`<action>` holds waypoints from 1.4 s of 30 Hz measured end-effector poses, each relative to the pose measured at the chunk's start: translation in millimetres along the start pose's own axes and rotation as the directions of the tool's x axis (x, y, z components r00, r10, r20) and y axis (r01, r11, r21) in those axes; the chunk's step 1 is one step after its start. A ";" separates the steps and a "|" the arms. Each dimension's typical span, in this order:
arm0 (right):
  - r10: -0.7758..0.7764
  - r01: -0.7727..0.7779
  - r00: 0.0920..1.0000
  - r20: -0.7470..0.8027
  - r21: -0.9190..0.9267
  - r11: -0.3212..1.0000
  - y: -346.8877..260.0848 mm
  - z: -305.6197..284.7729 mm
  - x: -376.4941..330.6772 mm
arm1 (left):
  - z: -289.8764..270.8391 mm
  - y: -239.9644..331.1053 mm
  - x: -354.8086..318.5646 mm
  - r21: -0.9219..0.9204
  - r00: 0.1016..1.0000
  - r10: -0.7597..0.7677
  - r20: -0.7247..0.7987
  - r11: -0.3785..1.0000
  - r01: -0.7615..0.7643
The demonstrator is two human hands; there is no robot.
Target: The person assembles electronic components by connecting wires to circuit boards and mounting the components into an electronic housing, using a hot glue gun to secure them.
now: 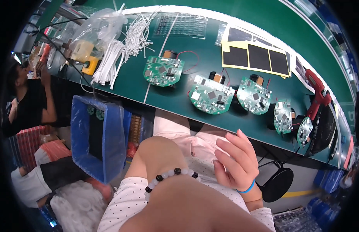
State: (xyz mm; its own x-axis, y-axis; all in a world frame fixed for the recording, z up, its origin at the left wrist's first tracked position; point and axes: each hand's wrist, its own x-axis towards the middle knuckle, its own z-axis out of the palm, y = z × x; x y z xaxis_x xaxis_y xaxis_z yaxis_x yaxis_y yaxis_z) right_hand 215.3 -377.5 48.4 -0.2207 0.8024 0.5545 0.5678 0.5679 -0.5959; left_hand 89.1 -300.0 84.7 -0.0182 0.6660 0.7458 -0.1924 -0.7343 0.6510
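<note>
My left hand (161, 152) is bent down at the wrist in front of my lap, below a bracelet (177, 171) of black and pale beads. Its fingers are hidden, so I cannot see whether it holds anything. My right hand (239, 162) is raised near the table's front edge, fingers loosely apart and nothing in them, with a blue band (247, 188) at the wrist. Nearest beyond it are green circuit boards: one (212, 94) in the middle, one (253, 96) beside it, one (163, 71) farther left. Smaller-looking boards (283, 116) (304, 131) stand to the right.
On the green table (133, 87) are white cable ties (110, 62), a clear plastic tray (181, 26), black pads on yellow backing (256, 58) and a red glue gun (318, 92). A blue bin (114, 143) stands at left, a round stool (278, 185) at right. Another person (32, 96) is far left.
</note>
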 end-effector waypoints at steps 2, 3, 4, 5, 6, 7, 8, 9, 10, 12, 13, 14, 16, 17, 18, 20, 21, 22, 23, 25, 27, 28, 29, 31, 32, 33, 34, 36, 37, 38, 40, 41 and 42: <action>-0.037 0.037 0.999 0.006 -0.005 0.999 8.1 -12.4 6.0 | 15.1 -9.9 3.9 0.071 1.000 -0.008 0.000 0.997 0.008; -0.031 0.031 0.999 0.012 0.001 1.000 15.0 -18.6 8.9 | 9.9 -13.8 7.2 0.100 1.000 -0.015 0.001 0.995 0.015; -0.040 0.040 0.999 0.012 0.029 0.999 21.9 -24.5 12.3 | 16.2 -24.3 11.6 0.131 1.000 -0.020 0.001 0.991 0.020; -0.051 0.051 0.999 0.013 0.059 0.997 30.0 -27.9 17.8 | 16.9 -35.1 18.4 0.166 1.000 -0.025 0.000 0.986 0.025; -0.078 0.077 0.997 0.012 0.081 0.994 38.8 -30.9 25.3 | 21.8 -48.8 28.1 0.199 0.999 -0.032 -0.003 0.979 0.032; -0.076 0.074 0.997 0.022 0.093 0.993 46.5 -35.3 35.0 | 16.5 -50.2 33.8 0.235 0.999 -0.038 -0.006 0.971 0.039; -0.040 0.019 0.995 0.091 0.222 0.975 54.0 -40.5 46.4 | 3.9 -57.9 46.5 0.273 0.999 -0.043 -0.009 0.961 0.044; -0.047 -0.013 0.987 0.153 0.372 0.928 56.4 -48.4 64.9 | -29.8 -34.6 65.0 0.347 1.000 -0.023 -0.009 0.938 0.025; 0.053 -0.157 0.974 0.218 0.496 0.854 77.0 -52.6 68.6 | -68.7 -50.1 66.6 0.296 0.999 -0.044 -0.007 0.954 0.044; 0.107 -0.271 0.955 0.276 0.669 0.692 78.3 -65.8 88.4 | -59.9 -107.2 130.1 0.388 0.999 -0.040 -0.008 0.921 0.040; 0.193 -0.380 0.925 0.328 0.764 0.521 89.9 -69.9 91.3 | -54.7 -129.2 142.2 0.392 0.999 -0.044 0.004 0.919 0.039; 0.181 -0.380 0.924 0.336 0.771 0.510 92.0 -72.4 94.3 | -83.0 -152.1 145.6 0.613 0.953 -0.299 0.048 0.762 0.208; 0.314 -0.470 0.877 0.364 0.786 0.402 81.0 -84.3 97.8 | -128.2 -186.7 145.3 0.789 0.821 -0.558 0.124 0.557 0.260; 0.300 -0.461 0.883 0.362 0.792 0.401 76.4 -88.5 98.7 | -146.2 -200.1 138.3 0.851 0.793 -0.591 0.145 0.484 0.206; 0.365 -0.502 0.850 0.380 0.794 0.342 76.0 -89.7 100.3 | -162.8 -211.3 131.3 0.883 0.779 -0.591 0.209 0.456 0.109; 0.484 -0.537 0.799 0.358 0.786 0.306 75.8 -79.0 86.0 | -167.1 -229.6 123.5 0.882 0.759 -0.568 0.317 0.471 -0.016; 0.479 -0.527 0.806 0.348 0.791 0.311 78.3 -77.3 86.2 | -163.1 -236.5 119.9 0.880 0.763 -0.546 0.345 0.471 -0.060; 0.469 -0.564 0.787 0.401 0.776 0.282 77.8 -75.5 82.3 | -162.6 -243.8 111.8 0.874 0.770 -0.527 0.361 0.480 -0.081; 0.460 -0.600 0.766 0.450 0.758 0.257 77.9 -70.9 75.7 | -162.6 -249.9 103.5 0.871 0.775 -0.514 0.368 0.482 -0.095; 0.367 -0.498 0.850 0.379 0.807 0.318 79.2 -50.5 55.9 | -168.9 -265.8 90.4 0.852 0.778 -0.482 0.402 0.508 -0.125; 0.353 -0.487 0.863 0.361 0.782 0.390 67.0 -41.6 42.7 | -173.8 -270.8 86.6 0.821 0.817 -0.360 0.451 0.527 -0.221; 0.397 -0.492 0.855 0.333 0.764 0.417 57.1 -35.3 31.1 | -173.9 -271.7 75.7 0.834 0.822 -0.398 0.407 0.529 -0.156; 0.437 -0.501 0.846 0.305 0.733 0.460 45.6 -32.0 23.5 | -175.7 -277.7 72.4 0.815 0.817 -0.387 0.426 0.556 -0.162; 0.395 -0.377 0.900 0.182 0.780 0.499 22.4 -30.9 9.3 | -170.2 -287.9 76.6 0.811 0.809 -0.358 0.466 0.538 -0.228; 0.355 -0.333 0.923 0.151 0.777 0.534 15.0 -30.8 3.0 | -171.3 -292.3 86.8 0.802 0.792 -0.339 0.507 0.522 -0.290; 0.274 -0.271 0.953 0.132 0.776 0.569 15.5 -26.2 -5.0 | -183.3 -287.0 91.0 0.805 0.775 -0.340 0.533 0.486 -0.340; 0.290 -0.270 0.951 0.109 0.750 0.603 7.4 -28.1 -7.0 | -186.8 -285.6 96.3 0.800 0.767 -0.346 0.541 0.493 -0.342; 0.326 -0.281 0.942 0.075 0.707 0.649 -8.1 -28.9 -14.2 | -195.2 -281.9 99.4 0.788 0.757 -0.346 0.554 0.511 -0.344; 0.324 -0.256 0.945 0.043 0.713 0.653 -13.0 -28.5 -17.3 | -193.4 -285.5 100.7 0.775 0.752 -0.339 0.566 0.528 -0.346; 0.316 -0.228 0.949 0.013 0.720 0.655 -16.6 -29.1 -20.0 | -188.1 -290.1 100.2 0.756 0.744 -0.327 0.582 0.555 -0.348; 0.350 -0.236 0.937 -0.018 0.704 0.669 -22.8 -28.8 -26.4 | -184.1 -292.5 98.1 0.784 0.733 -0.414 0.540 0.565 -0.258; 0.365 -0.237 0.930 -0.037 0.700 0.674 -24.5 -28.4 -28.3 | -183.3 -293.9 99.4 0.779 0.729 -0.412 0.546 0.571 -0.260; 0.386 -0.245 0.921 -0.051 0.694 0.677 -26.5 -27.3 -31.1 | -182.4 -293.6 99.8 0.767 0.749 -0.385 0.539 0.592 -0.247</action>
State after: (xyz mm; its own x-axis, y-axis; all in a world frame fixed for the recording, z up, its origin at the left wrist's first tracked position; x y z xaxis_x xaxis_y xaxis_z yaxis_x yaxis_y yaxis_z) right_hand 228.8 -422.5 62.9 0.0561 0.9490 0.3102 -0.1123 0.3147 -0.9425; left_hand -35.2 6.0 -57.8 0.5890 0.7109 0.3843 0.6430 -0.7003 0.3099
